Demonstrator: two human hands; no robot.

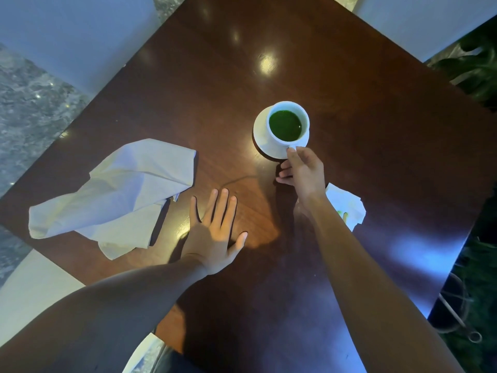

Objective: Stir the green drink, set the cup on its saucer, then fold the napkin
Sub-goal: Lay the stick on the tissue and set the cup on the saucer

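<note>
A white cup (279,137) holding a dark green drink (285,124) sits on a white saucer (262,135) near the middle of the dark wooden table (376,130). My right hand (302,168) pinches the cup's handle at its near side. A crumpled white napkin (118,195) lies unfolded on the left part of the table. My left hand (215,232) rests flat on the wood with its fingers spread, just right of the napkin and not touching it.
A small crumpled white tissue (347,205) with a green stain and a thin stick lies just right of my right wrist. White chair seats stand beyond the table's left and far edges. Green plant leaves (473,68) are at the right.
</note>
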